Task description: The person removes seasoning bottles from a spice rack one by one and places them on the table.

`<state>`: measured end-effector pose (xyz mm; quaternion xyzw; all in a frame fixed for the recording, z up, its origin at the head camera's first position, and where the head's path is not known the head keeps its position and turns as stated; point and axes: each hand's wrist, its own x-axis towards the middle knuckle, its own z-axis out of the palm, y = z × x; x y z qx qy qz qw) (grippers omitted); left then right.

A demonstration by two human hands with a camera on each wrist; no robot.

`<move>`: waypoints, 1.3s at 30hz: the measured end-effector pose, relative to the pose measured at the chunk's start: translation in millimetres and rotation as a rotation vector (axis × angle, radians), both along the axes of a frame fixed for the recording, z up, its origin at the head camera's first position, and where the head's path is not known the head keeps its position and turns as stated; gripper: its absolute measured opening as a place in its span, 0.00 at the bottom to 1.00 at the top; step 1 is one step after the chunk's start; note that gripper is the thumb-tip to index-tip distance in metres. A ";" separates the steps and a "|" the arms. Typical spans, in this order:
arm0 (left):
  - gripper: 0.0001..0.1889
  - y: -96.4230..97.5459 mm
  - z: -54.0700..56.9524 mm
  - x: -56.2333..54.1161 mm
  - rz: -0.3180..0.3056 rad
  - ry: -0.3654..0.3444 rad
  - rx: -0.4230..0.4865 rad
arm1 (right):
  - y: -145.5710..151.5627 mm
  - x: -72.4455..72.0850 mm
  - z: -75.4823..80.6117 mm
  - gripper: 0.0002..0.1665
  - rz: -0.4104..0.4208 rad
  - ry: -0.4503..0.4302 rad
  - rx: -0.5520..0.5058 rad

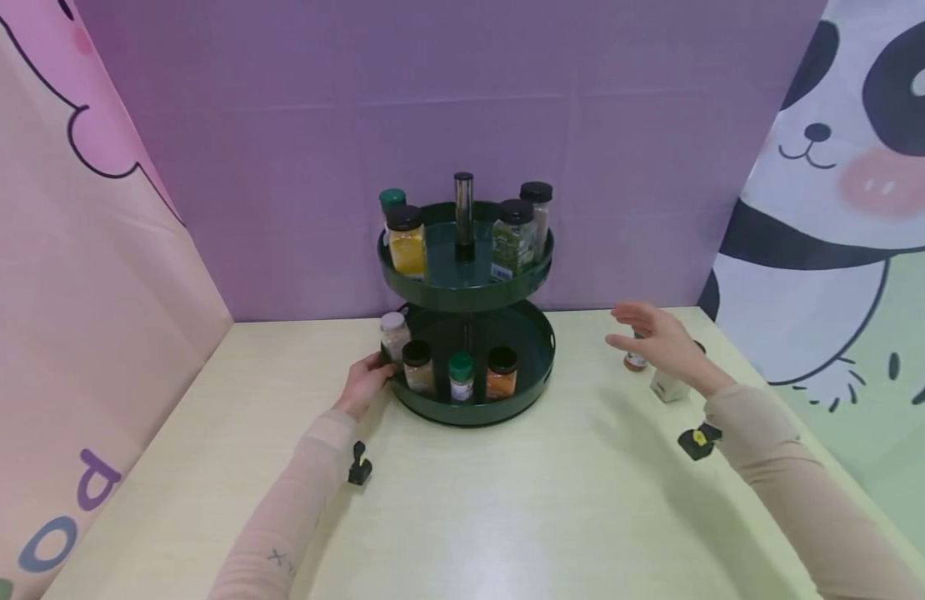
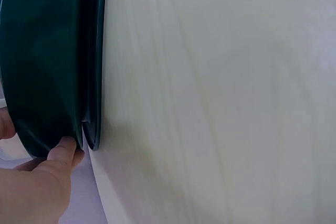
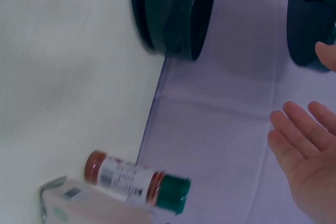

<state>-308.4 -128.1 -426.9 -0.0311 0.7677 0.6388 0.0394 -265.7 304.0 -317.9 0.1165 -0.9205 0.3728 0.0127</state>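
Head cam: set high behind left hand [image 1: 367, 383] and right hand [image 1: 661, 342], facing forward and down; farthest off, takes in whole two-tier rack [image 1: 466, 298] between hands. Left wrist cam: very close, rolled sideways; rack wall just past fingers, tabletop [image 2: 210, 103] filling most of view. Right wrist cam: rolled too, near, facing past palm to purple backdrop [image 3: 226, 124]. Rack common to all three; green-capped bottle [image 3: 126, 180] near right hand shared by head and right wrist.

A pale, wood-grained table [image 1: 492, 500] is bearing a round, dark green two-tier rack [image 1: 470, 413] far centre and, far right, a green-capped cylindrical jar [image 3: 125, 177] beside a pale, angular container [image 1: 669, 387].
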 end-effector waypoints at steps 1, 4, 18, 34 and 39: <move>0.27 0.0 -0.4 0.0 0.000 0.000 -0.001 | -5.2 0.5 0.7 0.41 0.013 -0.014 0.008; 0.27 0.0 -1.1 0.1 -0.003 0.003 0.005 | -20.3 1.5 2.5 0.40 0.059 -0.027 0.038; 0.27 -2.1 -2.6 -2.8 -0.004 0.005 0.007 | -79.8 -4.6 -9.0 0.40 0.269 -0.041 0.055; 0.27 -0.3 -0.2 0.3 -0.001 0.004 0.001 | -117.3 -15.5 -36.2 0.39 0.297 -0.075 0.065; 0.27 -0.8 -1.1 -0.5 0.001 0.007 0.006 | -123.5 -17.9 -45.1 0.39 0.296 -0.068 0.075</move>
